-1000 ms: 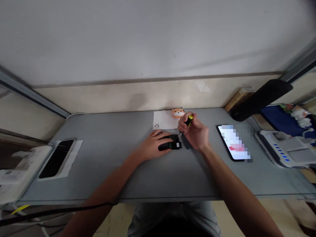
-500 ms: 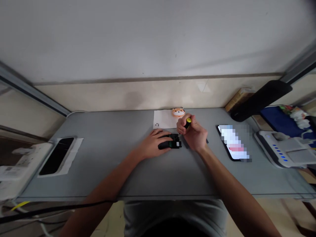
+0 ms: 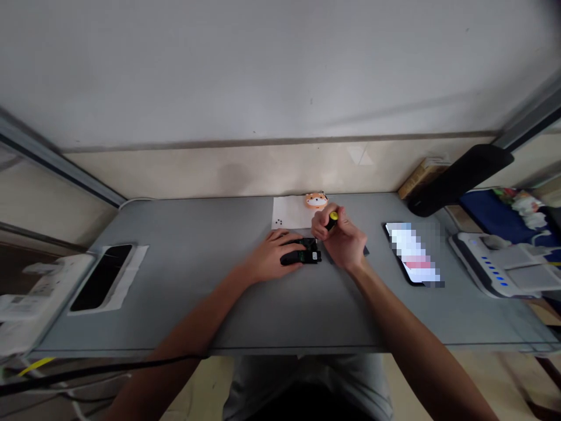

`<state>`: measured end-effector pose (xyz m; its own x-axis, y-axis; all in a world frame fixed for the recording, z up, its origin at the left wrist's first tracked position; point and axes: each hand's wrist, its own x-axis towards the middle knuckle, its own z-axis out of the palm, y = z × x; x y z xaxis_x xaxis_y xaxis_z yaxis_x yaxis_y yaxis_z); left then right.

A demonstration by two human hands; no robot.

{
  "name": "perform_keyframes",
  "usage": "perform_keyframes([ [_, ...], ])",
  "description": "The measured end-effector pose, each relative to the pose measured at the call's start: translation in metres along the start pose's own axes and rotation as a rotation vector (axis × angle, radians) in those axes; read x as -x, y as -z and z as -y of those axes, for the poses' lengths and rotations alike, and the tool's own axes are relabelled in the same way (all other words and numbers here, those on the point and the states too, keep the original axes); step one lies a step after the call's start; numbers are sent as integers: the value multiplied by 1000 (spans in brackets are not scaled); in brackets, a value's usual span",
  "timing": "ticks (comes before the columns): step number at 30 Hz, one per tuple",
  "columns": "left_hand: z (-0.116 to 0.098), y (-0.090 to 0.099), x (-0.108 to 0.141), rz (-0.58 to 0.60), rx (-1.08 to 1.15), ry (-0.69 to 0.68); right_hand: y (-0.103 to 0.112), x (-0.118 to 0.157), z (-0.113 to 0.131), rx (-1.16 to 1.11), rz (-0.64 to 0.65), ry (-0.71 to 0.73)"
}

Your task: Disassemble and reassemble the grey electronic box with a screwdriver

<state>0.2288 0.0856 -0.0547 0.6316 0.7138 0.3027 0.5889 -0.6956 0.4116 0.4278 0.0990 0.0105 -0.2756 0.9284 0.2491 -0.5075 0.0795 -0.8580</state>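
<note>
Shifting slightly left in the head view, the right hand (image 3: 347,244) clenched a yellow-and-black tool (image 3: 333,220), its handle more upright, and a dark flat piece (image 3: 366,251) showed right of the wrist. The left hand (image 3: 268,260) still held the black device (image 3: 309,258), on the near side of the white paper (image 3: 290,211); work at its right end seemed ongoing, though the tip was unclear.

Two phones (image 3: 101,276) (image 3: 412,252) lay on the desk (image 3: 188,245), one toward each side edge; one orange animal-faced case (image 3: 316,200) sat near the back edge. Also counted: two hands (image 3: 274,256) (image 3: 346,238), one yellow-topped tool (image 3: 333,217), one black device (image 3: 312,256).
</note>
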Motion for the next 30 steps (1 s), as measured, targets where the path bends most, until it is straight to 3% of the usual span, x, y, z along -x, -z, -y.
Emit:
perform_keyframes([
  [17, 0, 0, 0, 19, -18, 26, -2, 1, -2, 27, -20, 13],
  [30, -11, 10, -2, 23, 19, 47, -3, 1, -1, -60, -14, 21],
])
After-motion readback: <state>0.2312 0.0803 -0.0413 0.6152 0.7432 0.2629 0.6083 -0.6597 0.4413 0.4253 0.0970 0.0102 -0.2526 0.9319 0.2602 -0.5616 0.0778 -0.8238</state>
